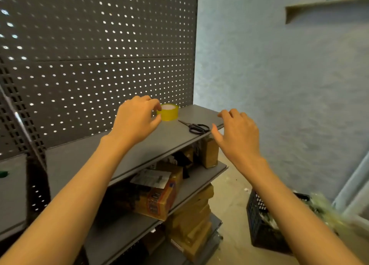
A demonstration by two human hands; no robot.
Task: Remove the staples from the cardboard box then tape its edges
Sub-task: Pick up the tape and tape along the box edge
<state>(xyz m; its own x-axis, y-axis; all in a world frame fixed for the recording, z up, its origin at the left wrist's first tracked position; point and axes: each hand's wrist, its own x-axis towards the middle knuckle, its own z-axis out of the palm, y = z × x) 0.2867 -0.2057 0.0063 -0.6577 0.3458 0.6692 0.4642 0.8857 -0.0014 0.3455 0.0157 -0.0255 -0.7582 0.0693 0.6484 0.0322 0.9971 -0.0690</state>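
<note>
From the head view, your left hand (135,121) is stretched over the top shelf (83,155), its curled fingers (154,103) spread, touching or almost touching the yellow tape roll (168,112), which lies flat with its hole facing up near the pegboard (95,45). Your right hand (237,133) hovers slack and empty at the shelf's front edge, just beside black scissors (196,127) whose blades point back-left toward the roll. Cardboard boxes (159,196) sit on the lower shelves.

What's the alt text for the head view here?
The left hand reaches with curled fingers for a yellow tape roll on a grey top shelf, fingertips at its side. The right hand hovers open beside black scissors. Cardboard boxes fill the lower shelves; a black crate sits on the floor.
</note>
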